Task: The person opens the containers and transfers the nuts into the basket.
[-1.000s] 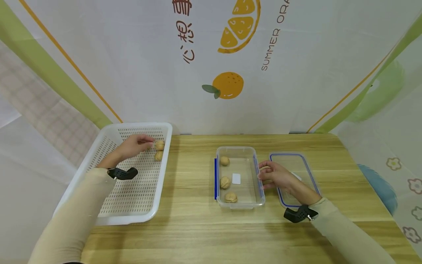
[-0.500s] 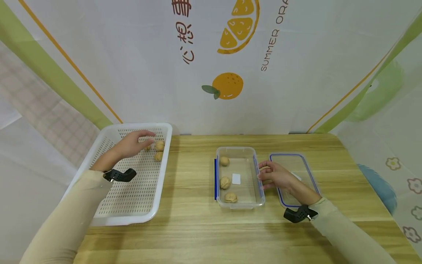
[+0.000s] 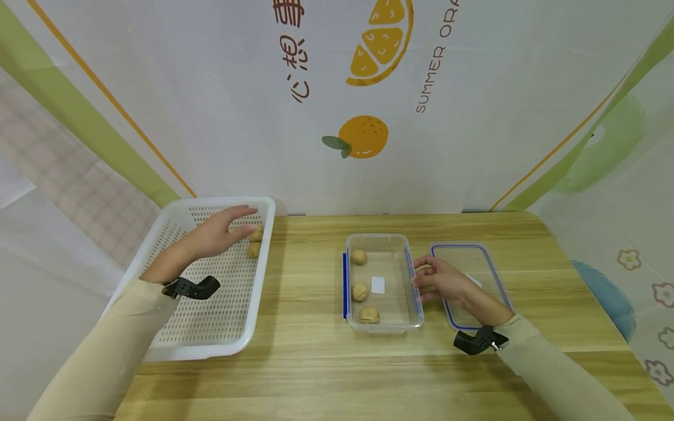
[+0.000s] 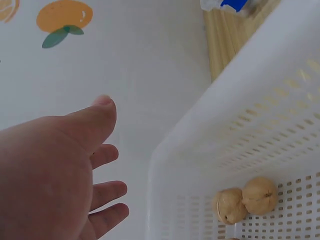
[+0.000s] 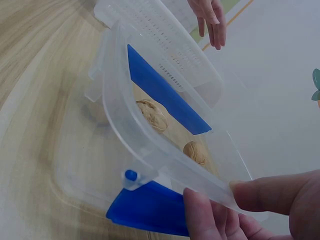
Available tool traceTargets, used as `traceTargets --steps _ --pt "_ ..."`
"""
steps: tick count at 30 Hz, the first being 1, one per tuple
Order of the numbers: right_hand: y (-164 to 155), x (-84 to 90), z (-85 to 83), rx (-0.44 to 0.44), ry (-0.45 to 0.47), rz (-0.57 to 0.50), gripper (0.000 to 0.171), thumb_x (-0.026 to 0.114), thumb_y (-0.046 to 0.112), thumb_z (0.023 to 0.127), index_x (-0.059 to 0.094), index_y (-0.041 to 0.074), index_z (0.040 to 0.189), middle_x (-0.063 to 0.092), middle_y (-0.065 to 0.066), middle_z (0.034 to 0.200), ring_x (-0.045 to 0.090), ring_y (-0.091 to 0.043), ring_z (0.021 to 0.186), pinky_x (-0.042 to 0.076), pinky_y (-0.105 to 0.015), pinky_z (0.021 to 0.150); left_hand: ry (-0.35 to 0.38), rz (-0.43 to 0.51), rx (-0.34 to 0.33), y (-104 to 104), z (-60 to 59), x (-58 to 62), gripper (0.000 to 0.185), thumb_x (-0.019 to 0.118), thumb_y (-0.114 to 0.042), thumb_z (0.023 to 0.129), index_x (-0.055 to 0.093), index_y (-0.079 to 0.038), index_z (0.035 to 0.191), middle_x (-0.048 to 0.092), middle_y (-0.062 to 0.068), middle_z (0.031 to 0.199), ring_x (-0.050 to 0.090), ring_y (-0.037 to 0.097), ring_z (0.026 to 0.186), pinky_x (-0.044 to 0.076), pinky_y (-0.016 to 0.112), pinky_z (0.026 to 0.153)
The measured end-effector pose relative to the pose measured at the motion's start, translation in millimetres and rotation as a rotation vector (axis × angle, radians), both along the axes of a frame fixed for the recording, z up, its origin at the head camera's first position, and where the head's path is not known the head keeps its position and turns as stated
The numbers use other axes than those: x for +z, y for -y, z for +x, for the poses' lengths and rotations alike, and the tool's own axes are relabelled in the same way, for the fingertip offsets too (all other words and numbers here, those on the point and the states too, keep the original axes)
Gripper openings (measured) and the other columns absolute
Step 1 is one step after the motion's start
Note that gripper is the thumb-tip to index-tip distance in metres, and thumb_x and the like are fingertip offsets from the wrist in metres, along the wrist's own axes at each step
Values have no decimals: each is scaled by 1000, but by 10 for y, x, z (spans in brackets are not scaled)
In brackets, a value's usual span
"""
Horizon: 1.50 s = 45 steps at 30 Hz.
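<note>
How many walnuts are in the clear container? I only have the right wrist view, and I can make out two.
Observer: Three walnuts lie in the clear container, in a row along its left wall.
Operator: Where is its lid?
Observer: The lid lies flat on the table, just right of the container.
Operator: Is the left hand holding anything?
Observer: No. The left hand hovers with straight fingers over the white basket, near two walnuts that touch each other.

Two walnuts lie under my left hand in the basket; the container sits left of my right hand; lid beneath it.
</note>
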State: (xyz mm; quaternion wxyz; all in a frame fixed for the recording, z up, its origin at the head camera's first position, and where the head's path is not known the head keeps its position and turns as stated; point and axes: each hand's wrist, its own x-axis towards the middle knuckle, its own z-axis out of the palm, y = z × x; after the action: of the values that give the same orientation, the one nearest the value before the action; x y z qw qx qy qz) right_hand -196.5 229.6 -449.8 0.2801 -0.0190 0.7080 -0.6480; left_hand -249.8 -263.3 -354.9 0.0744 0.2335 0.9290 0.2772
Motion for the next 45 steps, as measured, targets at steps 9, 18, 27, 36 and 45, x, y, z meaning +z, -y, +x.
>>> traceTargets --steps 9,18,27,36,45 --pt "1 5 3 -4 3 -1 44 57 -2 100 32 -10 135 59 -4 94 61 -13 83 62 -33 71 -7 -4 -59 -193 71 52 55 54 -22 108 39 6 152 31 31 158 26 48 147 25 63 117" --pt "-5 12 1 3 4 -9 43 56 -2 101 31 -11 135 59 -3 93 62 -12 83 62 -31 71 -23 -21 -104 -408 84 105 54 57 -26 106 44 4 150 38 28 156 32 45 145 28 61 117" --pt "0 12 2 -6 13 -13 42 56 -3 100 32 -10 134 59 -3 93 62 -12 83 62 -32 70 -29 -4 -177 -581 62 125 55 61 -21 104 45 7 148 46 25 151 39 43 142 34 58 115" --pt "4 8 3 -9 11 -3 42 56 -3 100 32 -11 135 59 -3 93 62 -12 83 62 -32 70 -20 -23 -217 -774 35 123 55 63 -25 103 48 5 147 47 23 152 39 40 143 32 55 117" --pt "7 15 5 -10 12 -6 43 56 -3 100 32 -11 135 59 -2 93 61 -12 83 62 -31 69 7 -31 -285 -1039 30 146 55 61 -27 104 47 3 148 45 24 153 38 41 144 30 53 118"
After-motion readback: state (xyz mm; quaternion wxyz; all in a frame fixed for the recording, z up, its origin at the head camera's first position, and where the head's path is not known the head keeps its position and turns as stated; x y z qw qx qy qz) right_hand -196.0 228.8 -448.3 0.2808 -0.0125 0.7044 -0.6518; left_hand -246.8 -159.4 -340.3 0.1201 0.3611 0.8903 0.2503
